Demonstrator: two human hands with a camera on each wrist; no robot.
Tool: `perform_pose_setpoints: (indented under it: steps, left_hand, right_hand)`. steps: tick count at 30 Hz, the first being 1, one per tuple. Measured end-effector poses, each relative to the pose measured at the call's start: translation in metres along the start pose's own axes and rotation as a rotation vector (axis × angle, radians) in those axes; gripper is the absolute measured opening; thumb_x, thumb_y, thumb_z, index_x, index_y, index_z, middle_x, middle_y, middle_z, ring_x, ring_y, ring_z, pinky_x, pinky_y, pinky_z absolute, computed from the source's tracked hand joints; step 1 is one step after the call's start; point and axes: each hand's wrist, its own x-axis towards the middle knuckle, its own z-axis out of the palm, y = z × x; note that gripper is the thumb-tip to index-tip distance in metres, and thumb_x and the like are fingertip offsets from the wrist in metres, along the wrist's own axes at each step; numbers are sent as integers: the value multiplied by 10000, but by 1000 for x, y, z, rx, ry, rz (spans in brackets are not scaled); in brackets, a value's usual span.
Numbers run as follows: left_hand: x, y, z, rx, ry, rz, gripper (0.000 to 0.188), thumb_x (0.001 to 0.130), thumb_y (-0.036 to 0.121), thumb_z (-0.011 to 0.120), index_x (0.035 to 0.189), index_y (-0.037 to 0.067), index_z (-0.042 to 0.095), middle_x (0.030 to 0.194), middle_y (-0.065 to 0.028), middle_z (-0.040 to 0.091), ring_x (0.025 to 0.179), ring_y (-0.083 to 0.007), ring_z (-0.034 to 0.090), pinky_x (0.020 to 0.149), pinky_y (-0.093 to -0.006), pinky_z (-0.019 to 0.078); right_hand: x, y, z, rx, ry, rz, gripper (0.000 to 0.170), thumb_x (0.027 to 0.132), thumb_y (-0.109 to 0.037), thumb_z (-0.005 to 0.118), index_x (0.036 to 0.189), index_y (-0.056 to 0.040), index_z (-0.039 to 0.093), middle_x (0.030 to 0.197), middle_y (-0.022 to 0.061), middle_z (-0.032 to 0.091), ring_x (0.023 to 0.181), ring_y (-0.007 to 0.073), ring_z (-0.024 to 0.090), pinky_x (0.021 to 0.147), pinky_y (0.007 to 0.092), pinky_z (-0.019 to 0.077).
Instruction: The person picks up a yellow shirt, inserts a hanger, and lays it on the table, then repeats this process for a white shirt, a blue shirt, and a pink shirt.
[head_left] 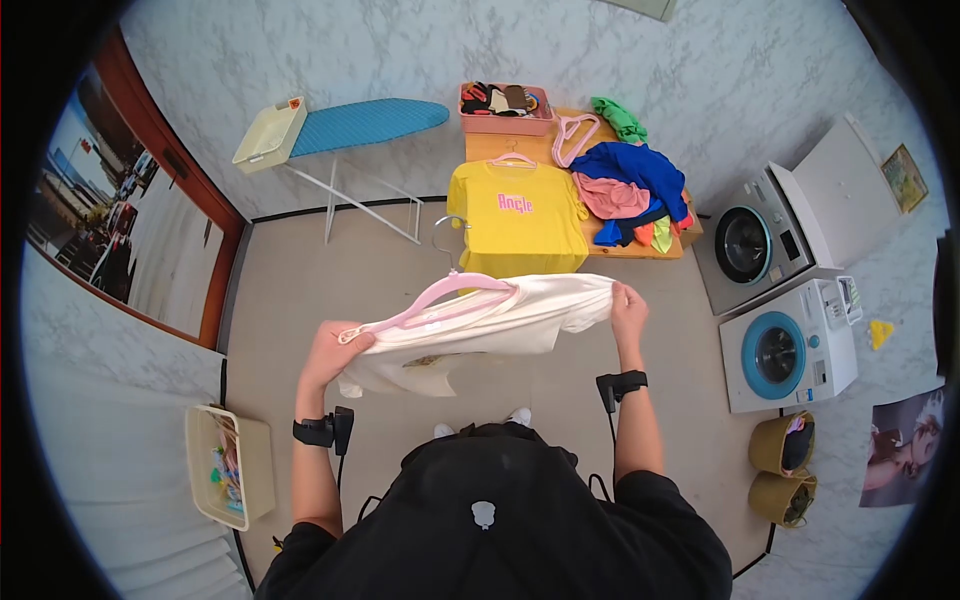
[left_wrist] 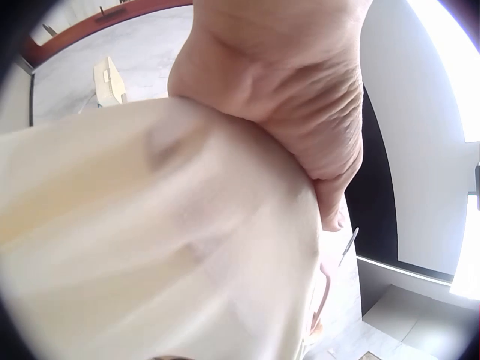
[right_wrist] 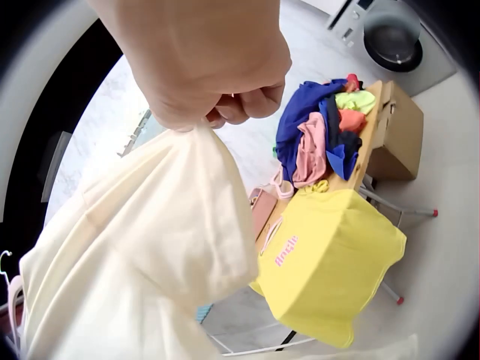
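A cream T-shirt [head_left: 520, 315] is held up in the air, stretched sideways between both hands. A pink clothes hanger [head_left: 440, 290] with a metal hook sits in its neck opening, hook upward. My left hand [head_left: 333, 352] grips the shirt near the hanger's left end, thumb on top. In the left wrist view, fingers of this left hand [left_wrist: 277, 90] show faintly through the cloth. My right hand [head_left: 628, 315] pinches the sleeve end on the other side. The right wrist view shows that hand [right_wrist: 214, 67] with curled fingers, the fabric [right_wrist: 165, 225] hanging from them.
A wooden table [head_left: 640, 245] ahead bears a yellow T-shirt [head_left: 515, 225] on a hanger, a pink bin [head_left: 505, 123], spare pink hangers [head_left: 573, 140] and piled clothes [head_left: 630, 175]. An ironing board [head_left: 370, 125] stands left, washing machines [head_left: 775, 345] right, a cream basket [head_left: 257, 470] lower left.
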Motion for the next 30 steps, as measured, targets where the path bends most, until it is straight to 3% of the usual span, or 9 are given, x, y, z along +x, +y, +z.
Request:
perform_pose_setpoints:
  steps: [5, 7, 9, 12, 14, 17, 23, 27, 30]
  left_hand:
    - [1, 29, 20, 167, 112, 42, 312, 865, 276, 709, 815, -31, 681, 627, 53, 539, 609, -40, 456, 523, -239, 370]
    - [0, 35, 25, 238, 71, 27, 295, 871, 268, 694, 808, -20, 679, 589, 29, 526, 592, -42, 447, 521, -245, 364]
    - [2, 36, 28, 285, 16, 21, 284, 869, 267, 689, 793, -7, 673, 594, 8, 535, 580, -61, 462, 524, -257, 371]
    - [14, 33, 45, 397, -84, 138, 266, 859, 260, 683, 766, 13, 654, 605, -29, 543, 561, -111, 489, 528, -285, 384]
    - [20, 32, 56, 457, -123, 257, 258, 849, 256, 683, 754, 20, 640, 612, -46, 543, 554, -142, 500, 531, -300, 390]
    - [17, 37, 59, 455, -24, 288, 278, 812, 303, 711, 793, 43, 613, 647, -52, 554, 579, -199, 520, 550, -315, 406]
    - [8, 74, 51, 528, -9, 80, 370, 717, 344, 786, 898, 99, 576, 725, -47, 592, 630, -226, 563, 562, -325, 427]
    - [8, 75, 64, 810, 139, 413, 451, 666, 347, 823, 996, 137, 598, 835, -21, 598, 764, -205, 566, 687, -333, 403]
    - [12, 64, 62, 936, 144, 511, 442, 681, 332, 808, 1036, 148, 619, 899, -8, 601, 870, -197, 552, 776, -344, 369]
  right_hand:
    - [-8, 0, 3, -109, -310, 82, 329, 898, -197, 641, 1159, 3, 619, 1002, 148, 673, 943, 235, 645, 866, 354, 486]
    - [-23, -61, -5, -252, -184, -418, 460, 858, -165, 668, 1282, -46, 536, 1208, 165, 594, 1147, 303, 556, 993, 393, 421]
    - [-39, -105, 2, -42, -333, -526, 538, 803, -140, 718, 1291, -51, 512, 1295, 171, 530, 1244, 350, 449, 1048, 417, 352]
    - [-60, -156, 13, 16, -396, -695, 382, 824, -127, 694, 1182, -35, 598, 1170, 156, 606, 1072, 326, 566, 921, 391, 445]
    - [-65, -158, 23, 177, -828, -445, 213, 842, -120, 673, 1031, -22, 669, 942, 129, 663, 813, 280, 626, 718, 368, 485]
    - [-74, -156, 31, 262, -725, -468, 120, 854, -122, 659, 889, -10, 685, 757, 114, 653, 596, 267, 576, 567, 360, 445]
    - [-79, -144, 33, 47, -640, -508, 127, 859, -140, 662, 831, -16, 666, 765, 131, 662, 602, 314, 564, 555, 355, 442]
    - [-79, -145, 38, 9, -499, -602, 115, 859, -137, 659, 847, -25, 683, 771, 131, 669, 599, 300, 583, 552, 350, 449]
    - [-78, -142, 30, 230, -493, -431, 113, 861, -135, 654, 892, -33, 696, 776, 130, 674, 608, 268, 606, 569, 330, 461]
